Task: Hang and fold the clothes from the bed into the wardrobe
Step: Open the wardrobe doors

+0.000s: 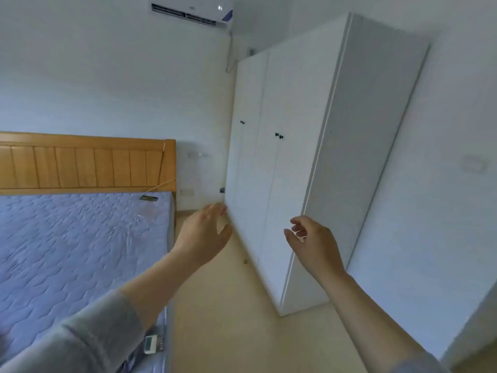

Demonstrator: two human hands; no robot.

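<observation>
A tall white wardrobe (290,146) stands ahead on the right with all its doors closed and small black knobs (279,135) at mid height. The bed (75,251), on the left, has a blue quilted mattress and a wooden headboard (86,162); no clothes show on the part of it in view. My left hand (207,232) is raised in front of the wardrobe's lower left corner, fingers loosely spread, holding nothing. My right hand (312,240) hovers before the lower doors with loosely curled fingers, also holding nothing.
A strip of beige floor (226,319) runs between bed and wardrobe. A white remote control (150,344) lies at the mattress edge near me. An air conditioner (191,13) hangs on the wall above. A small dark ring (245,261) lies on the floor by the wardrobe.
</observation>
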